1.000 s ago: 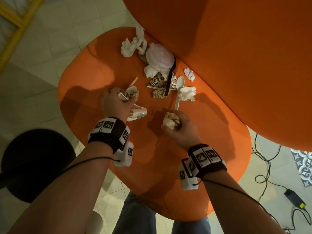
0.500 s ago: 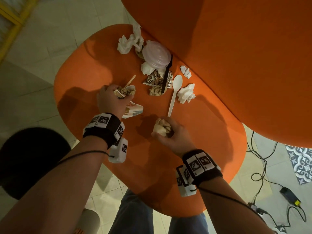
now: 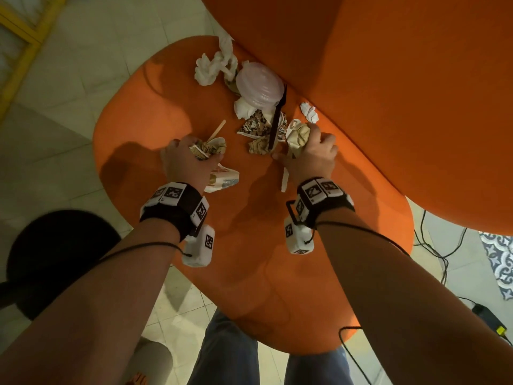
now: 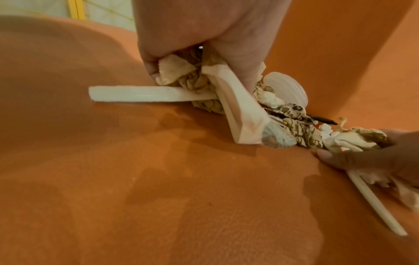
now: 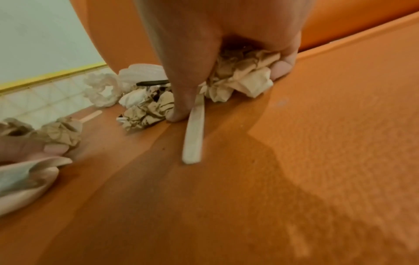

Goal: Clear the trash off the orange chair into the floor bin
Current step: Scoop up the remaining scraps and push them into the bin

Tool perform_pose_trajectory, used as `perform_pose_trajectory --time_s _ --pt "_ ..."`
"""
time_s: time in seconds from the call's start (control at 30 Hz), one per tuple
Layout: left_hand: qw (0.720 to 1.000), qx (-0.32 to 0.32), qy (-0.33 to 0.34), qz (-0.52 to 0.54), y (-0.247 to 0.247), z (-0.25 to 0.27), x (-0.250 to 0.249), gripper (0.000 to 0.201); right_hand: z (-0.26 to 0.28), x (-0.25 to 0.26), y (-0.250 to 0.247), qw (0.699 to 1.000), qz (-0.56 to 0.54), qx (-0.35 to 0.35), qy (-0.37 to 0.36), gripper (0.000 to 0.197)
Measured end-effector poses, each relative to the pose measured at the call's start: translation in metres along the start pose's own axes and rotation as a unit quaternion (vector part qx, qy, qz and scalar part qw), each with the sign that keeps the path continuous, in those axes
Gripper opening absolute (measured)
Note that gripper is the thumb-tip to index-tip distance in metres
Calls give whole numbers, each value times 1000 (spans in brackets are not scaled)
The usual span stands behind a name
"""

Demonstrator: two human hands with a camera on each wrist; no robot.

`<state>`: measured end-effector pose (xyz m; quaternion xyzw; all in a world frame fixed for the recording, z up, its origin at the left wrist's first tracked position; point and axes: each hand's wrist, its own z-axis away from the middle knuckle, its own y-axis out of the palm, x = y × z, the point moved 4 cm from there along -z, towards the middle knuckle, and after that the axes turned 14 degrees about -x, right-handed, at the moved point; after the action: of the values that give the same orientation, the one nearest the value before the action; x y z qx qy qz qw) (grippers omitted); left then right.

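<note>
1. Head view, looking down on orange chair [image 3: 166, 112] seat. Left hand [image 3: 186, 162] fisted round crumpled brown paper [image 3: 209, 149] w/ a wooden stick [image 3: 217, 130] poking out; flattened paper cup [image 3: 222, 180] partly under the wrist. Right hand [image 3: 312, 155] curled round a paper wad [image 3: 298, 136], white plastic spoon [image 3: 284, 180] handle jutting out below it.
2. Same view, trash left on seat near the backrest: twisted white tissue [image 3: 213, 68], clear dome lid [image 3: 259, 86], black plastic utensil [image 3: 277, 118], patterned wrapper [image 3: 256, 125], small white scrap [image 3: 308, 111]. Dark round shape at lower left, prob. the floor bin [image 3: 58, 262], beside the chair. Cables [image 3: 433, 245] on floor at right.
3. Left wrist view: fingers [image 4: 240, 59] clamped on paper, stick and cup edge; pile and lid just beyond.
4. Right wrist view: fingertips [image 5: 281, 69] pressed into the wad; thumb [image 5: 181, 100] down on the seat beside the spoon handle.
5. Progress, judged: early. Both hands loaded, nothing seen in bin, most trash unmoved. Obstacles: loose spoon and stick likely to slip; backrest crowding the pile.
</note>
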<state>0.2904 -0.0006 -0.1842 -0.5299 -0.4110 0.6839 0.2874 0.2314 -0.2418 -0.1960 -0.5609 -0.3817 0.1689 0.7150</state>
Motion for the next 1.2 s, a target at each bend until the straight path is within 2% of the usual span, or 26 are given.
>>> perform_pose_trajectory --time_s 0.17,0.2,0.27,0.43,0.5,0.6,0.67,0.73,0.8,0.87,0.97,1.07,1.2 --pt "1000 6 -2 1 -1 0 0 56 2 2 4 996 -40 -29 -69 55" --pt "1000 10 -8 7 0 1 0 56 3 3 3 996 -39 -16 -79 52" --pt "999 17 -18 30 0 2 0 54 3 5 1 996 -13 14 -87 51" --pt "998 36 -11 42 -2 14 2 47 3 1 -3 992 15 34 -117 53" --pt "998 27 -5 50 -5 24 4 41 5 -3 -7 994 -18 44 -100 53" --pt "998 21 -4 62 -9 41 7 37 15 -14 -13 991 -109 62 -35 56" --pt "995 34 -33 85 -10 55 12 39 29 -20 -20 980 -188 65 3 56" --pt "986 27 -89 138 -13 73 17 38 48 -23 -29 960 -267 74 41 57" --pt "962 6 -171 214 -19 97 19 30 67 -26 -35 942 -314 100 69 61" --pt "918 -25 -253 305 -26 123 21 30 86 -25 -41 924 -348 142 66 62" --pt "851 -99 -330 397 -37 167 32 33 114 -17 -48 896 -385 217 49 60" --pt "787 -167 -397 442 -50 212 59 30 148 4 -46 874 -386 294 16 59" --pt "731 -236 -458 447 -70 271 121 34 215 35 -31 856 -339 386 -56 59"
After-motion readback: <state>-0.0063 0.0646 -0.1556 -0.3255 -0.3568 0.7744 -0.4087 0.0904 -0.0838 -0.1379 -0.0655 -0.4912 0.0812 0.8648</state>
